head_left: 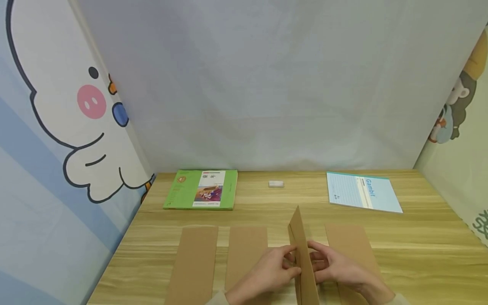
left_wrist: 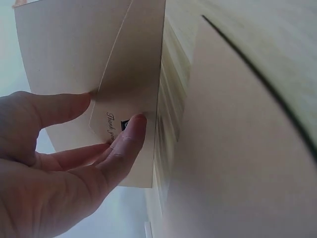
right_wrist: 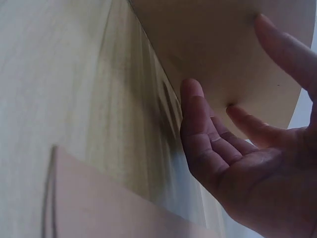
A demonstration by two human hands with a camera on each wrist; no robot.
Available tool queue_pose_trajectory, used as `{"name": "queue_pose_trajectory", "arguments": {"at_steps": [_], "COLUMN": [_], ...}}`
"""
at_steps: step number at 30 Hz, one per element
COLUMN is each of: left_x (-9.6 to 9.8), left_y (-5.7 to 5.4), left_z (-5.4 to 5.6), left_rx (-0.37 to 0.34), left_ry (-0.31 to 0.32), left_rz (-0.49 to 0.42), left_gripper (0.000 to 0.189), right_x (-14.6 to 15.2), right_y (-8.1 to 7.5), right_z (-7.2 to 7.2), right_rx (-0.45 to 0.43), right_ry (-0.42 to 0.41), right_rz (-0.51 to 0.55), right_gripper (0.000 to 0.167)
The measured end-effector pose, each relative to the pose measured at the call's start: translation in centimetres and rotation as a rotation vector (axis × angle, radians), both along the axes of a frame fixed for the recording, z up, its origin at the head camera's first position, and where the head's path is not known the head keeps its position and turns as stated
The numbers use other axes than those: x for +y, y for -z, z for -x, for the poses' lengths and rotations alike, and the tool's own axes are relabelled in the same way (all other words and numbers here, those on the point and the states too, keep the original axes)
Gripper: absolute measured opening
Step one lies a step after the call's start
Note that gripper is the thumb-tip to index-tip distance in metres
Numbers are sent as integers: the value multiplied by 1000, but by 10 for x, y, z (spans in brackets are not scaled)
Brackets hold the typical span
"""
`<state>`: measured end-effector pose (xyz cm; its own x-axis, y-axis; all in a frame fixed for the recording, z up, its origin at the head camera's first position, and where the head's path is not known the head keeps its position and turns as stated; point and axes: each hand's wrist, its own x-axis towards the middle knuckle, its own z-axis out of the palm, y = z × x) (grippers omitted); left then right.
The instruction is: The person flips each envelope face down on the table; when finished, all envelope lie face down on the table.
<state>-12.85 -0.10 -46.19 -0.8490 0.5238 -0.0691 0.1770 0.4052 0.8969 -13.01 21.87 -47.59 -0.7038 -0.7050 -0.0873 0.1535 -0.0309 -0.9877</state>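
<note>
A brown kraft envelope [head_left: 305, 258] stands upright on its long edge, its pointed flap and a small printed "Thank you" facing left. My left hand [head_left: 270, 269] is at its flap side. In the left wrist view, the thumb touches near the flap's edge and other fingertips [left_wrist: 137, 121] rest by the print. From the opposite side, my right hand [head_left: 335, 264] presses thumb and fingertips against the plain face. Both hands stay on their own side, with the envelope between them. In the right wrist view, the right-hand fingers [right_wrist: 195, 109] are loosely bent.
Two flat brown pieces [head_left: 196, 262] [head_left: 248, 254] lie to the left, another [head_left: 352, 245] to the right. Behind are a green book [head_left: 183, 190], a small white block [head_left: 276, 184] and a light blue notebook [head_left: 347, 190]. Curtains border the wooden table [head_left: 263, 220].
</note>
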Motion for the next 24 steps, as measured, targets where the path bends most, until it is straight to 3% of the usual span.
{"name": "queue_pose_trajectory", "arguments": {"at_steps": [6, 14, 24], "left_x": [0, -3, -4], "left_y": [1, -3, -12], "left_z": [0, -1, -6], "left_rx": [-36, -229, -294], "left_ry": [-18, -24, -24], "left_rz": [-75, -264, -351], "left_gripper": [54, 52, 49], "right_x": [0, -3, -4], "right_y": [-2, -7, -10], "right_z": [-3, -7, -9], "right_rx": [-5, 5, 12], "right_ry": [53, 84, 81], "right_rz": [-55, -100, -131], "right_gripper": [80, 79, 84]}}
